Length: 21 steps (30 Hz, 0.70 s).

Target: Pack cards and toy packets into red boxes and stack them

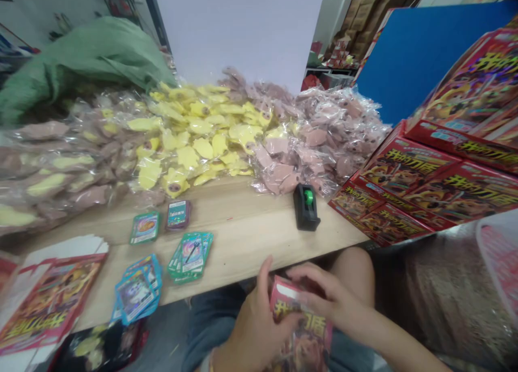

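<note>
Over my lap, in the lower middle of the head view, both hands hold a small red printed box (303,334) with yellow lettering. My left hand (259,320) grips its left side, the thumb lying across the front. From the right, my right hand (324,296) closes around the box's upper end, where a white patch shows. Near the hands, on the table (243,242), stands a black tape dispenser (306,210) with a green core. Left of them lie a fanned pile of green-edged cards (191,257) and a pile of blue-edged cards (137,288).
Bagged yellow figures (194,145) and bagged pinkish figures (319,140) heap along the back. Stacked red boxes (421,172) rise at right. Flattened red cartons (52,291) lie at left, with two smaller card stacks, green (144,227) and purple (178,215), nearby.
</note>
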Tool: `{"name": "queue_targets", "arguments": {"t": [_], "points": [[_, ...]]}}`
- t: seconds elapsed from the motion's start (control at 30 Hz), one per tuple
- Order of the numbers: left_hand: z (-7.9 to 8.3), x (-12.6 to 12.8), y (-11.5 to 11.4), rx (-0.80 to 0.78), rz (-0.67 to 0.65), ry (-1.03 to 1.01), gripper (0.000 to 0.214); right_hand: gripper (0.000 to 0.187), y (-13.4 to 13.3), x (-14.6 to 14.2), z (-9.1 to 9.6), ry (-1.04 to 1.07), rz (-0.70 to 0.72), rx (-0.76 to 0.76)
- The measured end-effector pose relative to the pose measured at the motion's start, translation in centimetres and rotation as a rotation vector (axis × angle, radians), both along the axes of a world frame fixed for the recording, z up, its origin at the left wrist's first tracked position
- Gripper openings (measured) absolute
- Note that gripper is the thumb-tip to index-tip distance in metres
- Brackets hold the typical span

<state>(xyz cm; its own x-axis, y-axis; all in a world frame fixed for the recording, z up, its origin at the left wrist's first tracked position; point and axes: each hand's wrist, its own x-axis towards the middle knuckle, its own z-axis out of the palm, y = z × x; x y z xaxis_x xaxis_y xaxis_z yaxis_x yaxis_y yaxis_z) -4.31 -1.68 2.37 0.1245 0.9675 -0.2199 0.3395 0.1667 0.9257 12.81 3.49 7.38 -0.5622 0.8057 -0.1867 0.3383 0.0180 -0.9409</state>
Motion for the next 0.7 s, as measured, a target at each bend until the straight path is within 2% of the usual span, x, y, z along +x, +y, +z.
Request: {"name": "queue_targets", "arguments": {"t": [0.1, 0.23, 0.3, 0.4, 0.47, 0.53, 0.6, 0.7], "points": [[0.3, -0.6, -0.1, 0.017, -0.076, 0.020, 0.089, 0.029, 0.1, -0.7, 0.5, -0.091, 0.089, 0.035], [0.4, -1.0, -0.4, 0.036, -0.120, -0.014, 0.092, 0.033, 0.3, -1.0, 1.5, -0.084, 0.104, -0.058], [0.3, -1.0, -0.6, 0.031, -0.107, -0.026, 0.094, 0.034, 0.1, -1.1, 2.2, -0.088, 0.195, -0.054], [0.3, -0.9, -0.2, 0.034, -0.018, -0.094, 0.099, 0.036, -0.6, -1.6, 2.9, -0.126, 0.297, 0.043], [0.5, -1.2, 0.6, 0.052, -0.020, -0.202, 0.093, 0.040, -1.4, -1.8, 2.6, -0.133, 0.200, 0.121], [1.0, -1.9, 1.5, 0.069, -0.123, -0.286, 0.072, 0.033, -2.0, -1.7, 1.7, -0.062, -0.015, 0.112], [1.6, -2.6, 2.3, 0.075, -0.222, -0.275, 0.049, 0.027, -2.2, -1.2, 0.6, 0.042, -0.218, -0.006], [2.1, -3.0, 2.8, 0.083, -0.227, -0.192, 0.048, 0.024, -2.1, -0.3, -0.2, 0.117, -0.360, -0.208]]}}
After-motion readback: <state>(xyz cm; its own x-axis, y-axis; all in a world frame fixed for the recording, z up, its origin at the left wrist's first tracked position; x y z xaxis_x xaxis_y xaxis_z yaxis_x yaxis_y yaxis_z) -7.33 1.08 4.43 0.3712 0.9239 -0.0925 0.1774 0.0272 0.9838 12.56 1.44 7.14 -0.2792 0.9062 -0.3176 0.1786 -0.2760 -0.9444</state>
